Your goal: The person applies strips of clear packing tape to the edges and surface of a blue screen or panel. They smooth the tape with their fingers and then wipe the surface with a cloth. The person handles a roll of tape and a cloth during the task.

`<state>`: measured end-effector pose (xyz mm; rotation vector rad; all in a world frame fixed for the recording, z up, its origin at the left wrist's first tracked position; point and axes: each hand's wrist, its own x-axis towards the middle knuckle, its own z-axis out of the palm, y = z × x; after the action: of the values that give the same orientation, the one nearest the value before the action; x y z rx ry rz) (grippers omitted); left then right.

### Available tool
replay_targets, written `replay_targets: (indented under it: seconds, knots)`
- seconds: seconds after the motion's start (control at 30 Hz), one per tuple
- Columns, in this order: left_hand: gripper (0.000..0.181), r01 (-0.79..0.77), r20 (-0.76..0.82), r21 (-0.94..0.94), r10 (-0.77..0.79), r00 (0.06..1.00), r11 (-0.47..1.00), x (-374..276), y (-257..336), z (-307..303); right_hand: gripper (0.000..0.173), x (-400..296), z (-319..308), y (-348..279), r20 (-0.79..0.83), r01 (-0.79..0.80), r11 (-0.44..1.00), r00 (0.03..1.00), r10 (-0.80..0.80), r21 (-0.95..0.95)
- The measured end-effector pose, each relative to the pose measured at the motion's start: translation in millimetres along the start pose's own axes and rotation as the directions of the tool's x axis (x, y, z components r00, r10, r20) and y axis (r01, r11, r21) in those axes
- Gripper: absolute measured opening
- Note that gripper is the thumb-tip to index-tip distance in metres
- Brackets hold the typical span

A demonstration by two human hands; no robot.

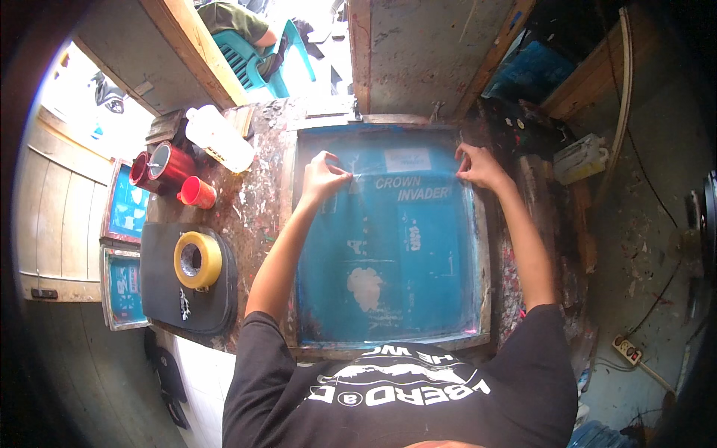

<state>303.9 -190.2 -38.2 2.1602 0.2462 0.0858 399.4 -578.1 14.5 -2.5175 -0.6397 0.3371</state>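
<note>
A wood-framed screen-printing screen [386, 224] with blue mesh lies on the worktable before me. Stencil lettering and pale shapes show in the mesh. My left hand [326, 175] is over its upper left part, thumb and fingertips pinched on one end of a clear strip, apparently transparent tape [406, 172]. At the upper right, near the frame's side, my right hand [477, 166] pinches the strip's other end. The strip spans the mesh just above the lettering; whether it touches the mesh is unclear. A pale rectangular patch [407, 159] shows above it.
A roll of yellowish tape [197, 260] lies on a black padded board [162, 280] at left. Beyond it are a red cup [198, 192], a red can [172, 165] and a white plastic bottle [221, 140]. A person [235, 19] sits on a teal chair beyond the opening.
</note>
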Motion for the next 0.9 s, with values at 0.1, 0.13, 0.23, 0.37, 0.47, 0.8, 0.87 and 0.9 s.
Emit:
replay_targets:
  seconds: [0.1,0.13,0.23,0.37,0.47,0.8,0.87,0.9]
  knots:
    - [0.055,-0.019,-0.039,0.085,0.022,0.999,0.996,-3.7,-0.1,2.9,0.036,-2.9,3.2,-7.9,-0.009,-0.006,0.996,1.0,0.006,-0.094]
    - [0.056,-0.01,-0.042,0.11,0.015,0.999,0.994,-5.0,1.6,3.2,0.031,-4.6,1.7,-15.3,-0.008,-0.008,0.994,1.0,0.007,-0.109]
    - [0.056,-0.092,-0.124,0.177,0.115,0.986,0.98,-5.7,2.4,7.0,0.024,-2.3,4.5,-10.7,-0.039,0.091,0.975,0.994,-0.101,-0.204]
    - [0.055,-0.109,-0.172,0.216,0.148,0.974,0.97,-2.6,5.1,10.3,0.014,5.1,11.9,-2.6,-0.058,0.061,0.934,0.995,-0.087,-0.353]
    - [0.051,-0.105,-0.206,0.219,0.151,0.967,0.97,-0.5,7.1,11.6,0.009,10.2,14.2,-3.2,-0.037,0.018,0.918,0.999,-0.036,-0.395]
    - [0.042,-0.133,-0.241,0.292,0.208,0.948,0.947,-1.8,5.3,15.1,0.008,10.9,13.0,-7.9,-0.026,0.002,0.891,1.0,-0.016,-0.454]
    - [0.038,-0.139,-0.234,0.335,0.226,0.946,0.932,-3.2,3.7,14.8,0.01,9.1,13.2,-12.7,-0.035,0.006,0.895,0.999,-0.024,-0.447]
    - [0.036,-0.137,-0.225,0.358,0.228,0.947,0.923,-4.8,5.5,16.1,0.012,6.2,12.4,-17.0,-0.043,0.003,0.894,0.999,-0.025,-0.447]
